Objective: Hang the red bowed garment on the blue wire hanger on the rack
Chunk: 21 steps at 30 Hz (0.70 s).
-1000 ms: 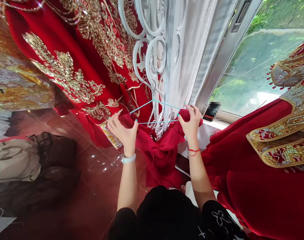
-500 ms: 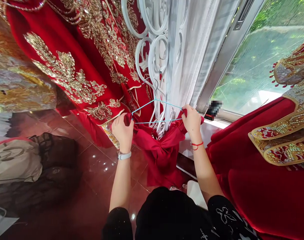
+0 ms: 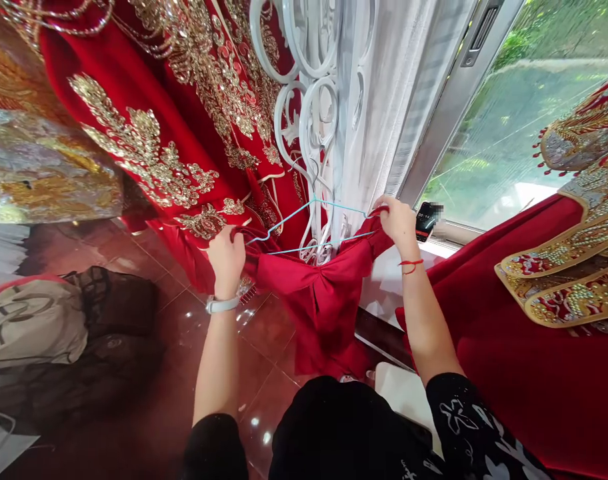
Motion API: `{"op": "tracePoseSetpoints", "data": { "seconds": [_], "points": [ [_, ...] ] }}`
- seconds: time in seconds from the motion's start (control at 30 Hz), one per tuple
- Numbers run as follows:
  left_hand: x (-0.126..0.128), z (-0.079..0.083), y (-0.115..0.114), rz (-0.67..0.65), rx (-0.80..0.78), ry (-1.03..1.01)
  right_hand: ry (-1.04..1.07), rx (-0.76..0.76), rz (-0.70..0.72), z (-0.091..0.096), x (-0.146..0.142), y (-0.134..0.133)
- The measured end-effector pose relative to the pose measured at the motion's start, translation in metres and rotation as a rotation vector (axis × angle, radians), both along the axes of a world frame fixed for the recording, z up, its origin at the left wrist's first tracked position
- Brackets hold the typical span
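Note:
A plain red dress [image 3: 317, 293] hangs between my hands, its neckline stretched wide and its skirt reaching down toward the floor. My left hand [image 3: 226, 259] is closed on the dress's left shoulder edge. Closed on the opposite shoulder edge is my right hand [image 3: 397, 223]. Inside the neckline sits a thin light-blue wire hanger [image 3: 291, 217], with its hook up by the white scrollwork. Whether the hook rests on the metal cannot be told. The fingertips of both hands are partly hidden by cloth.
A white scrolled metal rack [image 3: 317, 100] stands ahead. Red gowns with gold embroidery [image 3: 149, 160] hang at left, a beaded red garment [image 3: 549, 287] at right. A phone [image 3: 426, 221] leans by the window [image 3: 514, 133]. Bags [image 3: 39, 320] lie at left; a white stool [image 3: 404, 400] is below.
My hands have moved apart, left hand to the left and right hand to the right. The dress's neckline is pulled wider, and its shoulder edges are off the hanger's ends.

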<state>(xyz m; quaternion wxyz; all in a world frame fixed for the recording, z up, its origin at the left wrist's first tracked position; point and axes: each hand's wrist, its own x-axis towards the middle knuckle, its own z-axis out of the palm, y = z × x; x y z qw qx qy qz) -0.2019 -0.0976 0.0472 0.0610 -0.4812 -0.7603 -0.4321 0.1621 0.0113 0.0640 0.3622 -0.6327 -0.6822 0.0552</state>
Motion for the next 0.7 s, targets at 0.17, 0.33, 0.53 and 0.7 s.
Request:
{"op": "tracePoseSetpoints", "data": {
  "seconds": [0.17,0.33,0.53,0.7],
  "points": [
    [-0.007,-0.029,-0.01,-0.003,0.402,-0.386,0.416,0.087,0.044,-0.032,0.027,0.005],
    [0.01,-0.051,-0.032,0.03,0.546,-0.442,0.514,0.121,-0.122,-0.071,0.039,-0.013],
    [0.028,-0.083,-0.059,0.03,0.359,-0.37,0.447,0.0,-0.163,-0.123,0.046,-0.039],
    [0.032,-0.101,-0.066,0.012,0.195,-0.333,0.293,-0.047,-0.172,-0.154,0.05,-0.051]
  ]
}}
